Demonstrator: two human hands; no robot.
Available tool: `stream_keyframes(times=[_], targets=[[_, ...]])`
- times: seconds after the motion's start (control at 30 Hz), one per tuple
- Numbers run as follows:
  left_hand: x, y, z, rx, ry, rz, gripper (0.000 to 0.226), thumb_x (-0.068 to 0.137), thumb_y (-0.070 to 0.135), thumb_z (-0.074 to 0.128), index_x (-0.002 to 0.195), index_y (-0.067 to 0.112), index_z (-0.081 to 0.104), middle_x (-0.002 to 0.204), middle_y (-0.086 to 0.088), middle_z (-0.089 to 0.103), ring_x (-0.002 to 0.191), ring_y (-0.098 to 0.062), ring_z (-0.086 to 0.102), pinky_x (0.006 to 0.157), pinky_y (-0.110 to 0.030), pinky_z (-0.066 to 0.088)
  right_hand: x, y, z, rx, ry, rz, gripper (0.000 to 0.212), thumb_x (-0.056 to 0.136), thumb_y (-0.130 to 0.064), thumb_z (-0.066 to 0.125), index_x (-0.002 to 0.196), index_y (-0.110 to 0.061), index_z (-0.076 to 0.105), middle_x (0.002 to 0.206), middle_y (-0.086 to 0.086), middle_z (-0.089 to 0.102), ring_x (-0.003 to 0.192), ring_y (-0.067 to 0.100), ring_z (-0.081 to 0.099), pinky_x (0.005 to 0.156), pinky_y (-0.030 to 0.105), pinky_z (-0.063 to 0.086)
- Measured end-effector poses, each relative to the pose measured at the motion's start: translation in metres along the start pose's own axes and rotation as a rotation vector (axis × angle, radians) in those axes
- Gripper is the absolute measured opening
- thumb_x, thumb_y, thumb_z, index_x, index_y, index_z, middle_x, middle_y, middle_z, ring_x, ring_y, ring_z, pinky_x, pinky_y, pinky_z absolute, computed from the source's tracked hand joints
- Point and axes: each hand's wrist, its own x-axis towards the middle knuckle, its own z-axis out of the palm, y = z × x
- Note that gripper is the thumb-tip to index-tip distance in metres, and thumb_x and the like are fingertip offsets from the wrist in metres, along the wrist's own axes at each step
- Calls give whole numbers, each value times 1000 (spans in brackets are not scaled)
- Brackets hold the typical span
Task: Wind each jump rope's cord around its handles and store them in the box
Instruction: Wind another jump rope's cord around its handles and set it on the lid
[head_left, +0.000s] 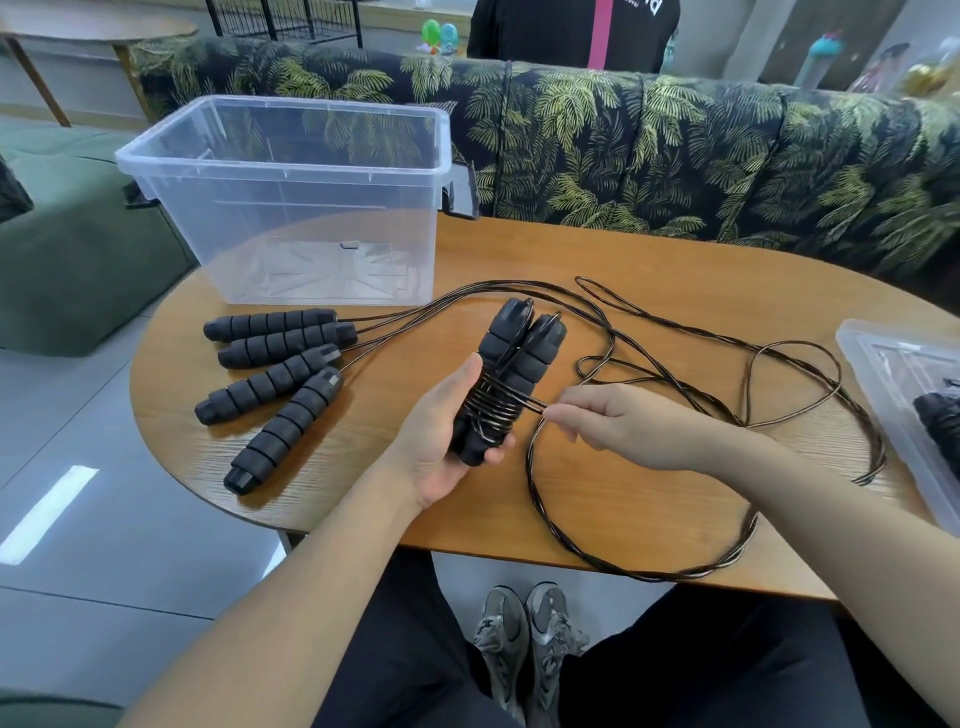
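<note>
black cord (639, 569) overhanging table edge (519, 556), hands winding

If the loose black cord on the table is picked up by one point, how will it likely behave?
Probably floppy: the cord lies in loose curves and droops over the table edge. Likely springy too, since its loops stand open. It may snag, as strands cross one another near the right hand.

Box (291, 208) set on the desk (649, 499) at ten o'clock, four handles (270, 384) laid before it at nine o'clock, handle pair (506, 379) held at centre, loose cord (727, 395) spread toward three o'clock, lid (893, 395) placed at the three o'clock edge, sofa (675, 156) behind at twelve.
</note>
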Motion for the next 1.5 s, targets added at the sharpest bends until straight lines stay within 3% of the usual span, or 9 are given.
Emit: stream_keyframes(times=[0.27,0.47,0.73,0.83,0.93,1.07,1.17,1.3,1.5], targets=[[-4,6,-2,-94,-60,-4,45,101,43,41,100,13,75,81,-8,60,61,-21,55,42,-23,39,-9,15,-10,469,-213,1,37,93,-50,50,99,-15,61,67,-4,40,58,13,28,51,26,24],[-5,6,-4,-19,-125,-46,41,102,41,42,108,14,72,89,-10,65,68,-26,62,48,-27,49,3,24,-25,244,-35,173,49,80,-65,64,67,-18,59,56,-4,44,53,11,40,58,29,38],[0,3,-9,90,-238,-114,58,92,39,60,130,-1,40,100,-19,65,71,-34,67,48,-31,53,31,14,-41,173,-102,255,20,91,-32,64,97,-14,68,71,-1,49,67,16,39,57,27,33],[2,2,-9,78,-268,-134,43,91,35,64,117,7,44,103,-25,63,71,-37,67,46,-32,52,43,4,-50,182,-149,240,18,86,-26,65,100,-15,72,70,-1,50,61,13,37,52,25,29],[4,1,-11,99,-317,-146,32,90,35,72,98,16,48,110,-32,62,78,-42,68,49,-35,56,54,-4,-59,113,-221,248,9,83,-22,67,77,-25,73,69,1,50,61,16,35,50,27,25],[3,0,-3,228,-314,-169,18,88,28,71,91,19,55,110,-33,66,79,-42,71,52,-36,59,63,-21,-65,-122,-295,238,16,78,-41,80,71,-28,75,74,-4,63,73,19,50,62,31,42],[1,0,0,272,-272,-188,30,87,29,74,102,17,51,114,-35,66,81,-43,71,56,-39,62,63,-39,-69,-214,-253,208,20,74,-49,81,73,-30,75,86,-10,71,92,14,60,83,34,48],[0,4,1,299,-271,-223,51,95,26,69,139,30,45,126,-30,62,91,-48,71,65,-45,64,58,-64,-63,-363,-233,159,21,77,-49,80,74,-31,69,81,-12,67,84,10,59,75,31,45],[-2,2,5,346,-218,-178,44,97,30,60,139,22,48,125,-25,62,93,-44,72,71,-46,64,46,-84,-45,-492,-92,106,26,94,-44,61,90,-21,74,71,-5,64,68,12,57,61,28,44]])
